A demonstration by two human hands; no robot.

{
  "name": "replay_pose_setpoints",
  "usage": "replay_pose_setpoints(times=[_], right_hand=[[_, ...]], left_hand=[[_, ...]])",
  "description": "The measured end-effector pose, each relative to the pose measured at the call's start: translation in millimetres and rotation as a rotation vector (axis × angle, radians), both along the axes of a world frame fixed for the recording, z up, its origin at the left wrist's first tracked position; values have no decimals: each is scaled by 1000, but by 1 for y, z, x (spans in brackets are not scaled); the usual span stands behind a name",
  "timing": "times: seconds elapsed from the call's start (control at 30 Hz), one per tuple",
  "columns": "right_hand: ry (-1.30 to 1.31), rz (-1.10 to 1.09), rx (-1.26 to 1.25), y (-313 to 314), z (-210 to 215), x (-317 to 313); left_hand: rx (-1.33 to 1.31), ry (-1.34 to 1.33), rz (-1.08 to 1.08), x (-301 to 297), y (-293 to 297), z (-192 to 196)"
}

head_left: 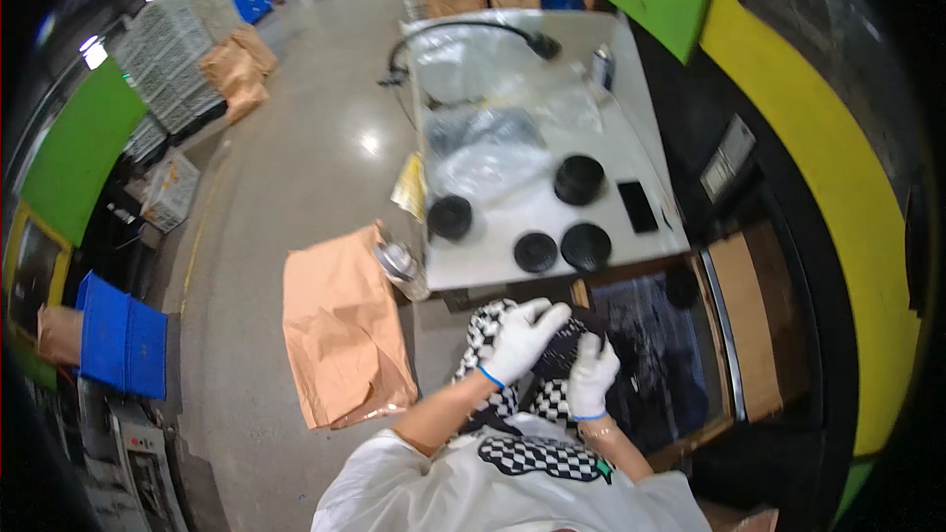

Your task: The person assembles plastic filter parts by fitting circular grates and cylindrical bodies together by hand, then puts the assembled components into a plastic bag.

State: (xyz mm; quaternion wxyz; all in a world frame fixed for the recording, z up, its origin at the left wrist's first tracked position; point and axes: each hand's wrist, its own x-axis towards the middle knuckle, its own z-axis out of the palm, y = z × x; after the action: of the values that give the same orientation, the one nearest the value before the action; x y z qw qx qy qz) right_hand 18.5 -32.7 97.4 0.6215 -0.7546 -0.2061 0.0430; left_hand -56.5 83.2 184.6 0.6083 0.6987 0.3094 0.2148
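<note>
Over my lap, both white-gloved hands hold a black round plastic part (558,353) with a perforated-looking face. My left hand (524,337) is closed at its left and upper edge. At the opposite edge my right hand (593,376) grips it with bent fingers; the fingertips are partly hidden. Ahead on the white table stand similar black round parts: one at the left (450,218), a taller stack (579,180) farther back, and two at the near edge, the smaller (535,252) beside the larger (586,247).
A dark phone (638,207), clear plastic bags (488,163), a spray can (602,69) and a gooseneck lamp (542,44) are on the white table (473,271). An open box (655,365) with dark contents sits right of my knees. A brown paper sack (340,330) stands left.
</note>
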Motion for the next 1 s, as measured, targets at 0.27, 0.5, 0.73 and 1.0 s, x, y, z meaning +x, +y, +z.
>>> replay_pose_setpoints(times=[0.27, 0.5, 0.73, 1.0], right_hand=[[501, 442, 445, -4, -16, -7], [1035, 303, 271, -2, -29, 14], [181, 227, 46, 54, -7, 69], [408, -72, 294, 77, -85, 161]], left_hand=[[365, 112, -467, 0, 26, -19], [-528, -240, -53, 8, -5, -36], [-644, -186, -47, 44, 64, -96], [-606, -203, 97, 83, 121, -124]])
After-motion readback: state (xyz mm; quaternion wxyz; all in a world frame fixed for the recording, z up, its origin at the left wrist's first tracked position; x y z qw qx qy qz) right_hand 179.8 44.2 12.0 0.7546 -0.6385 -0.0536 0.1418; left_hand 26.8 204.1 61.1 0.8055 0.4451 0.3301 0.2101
